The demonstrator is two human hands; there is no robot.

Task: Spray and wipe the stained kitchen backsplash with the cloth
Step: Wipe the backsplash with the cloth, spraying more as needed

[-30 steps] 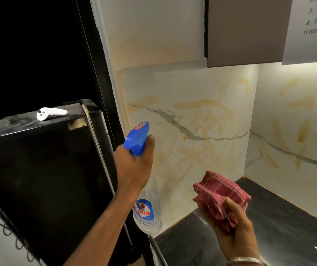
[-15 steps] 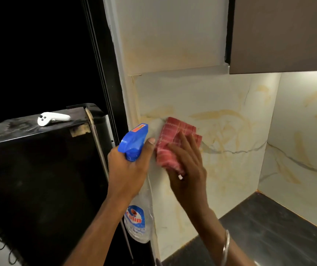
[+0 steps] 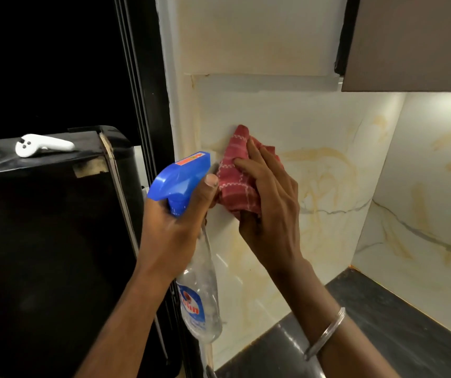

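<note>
A pale marble backsplash (image 3: 325, 186) with yellow-brown smears fills the wall ahead and the wall to the right. My right hand (image 3: 268, 203) presses a red checked cloth (image 3: 236, 175) flat against its left part, near the corner trim. My left hand (image 3: 175, 227) grips the neck of a clear spray bottle (image 3: 199, 290) with a blue trigger head (image 3: 179, 174), held upright just left of the cloth. The left thumb touches the cloth's edge.
A black fridge (image 3: 41, 241) stands at the left with a white controller (image 3: 43, 144) on top. A dark countertop (image 3: 369, 323) lies below the backsplash. A brown wall cabinet (image 3: 415, 42) hangs at the top right.
My right hand rose from above the counter and pressed the cloth to the wall, then slid it slightly up and left. The view moved closer. The bottle stayed in my left hand.
</note>
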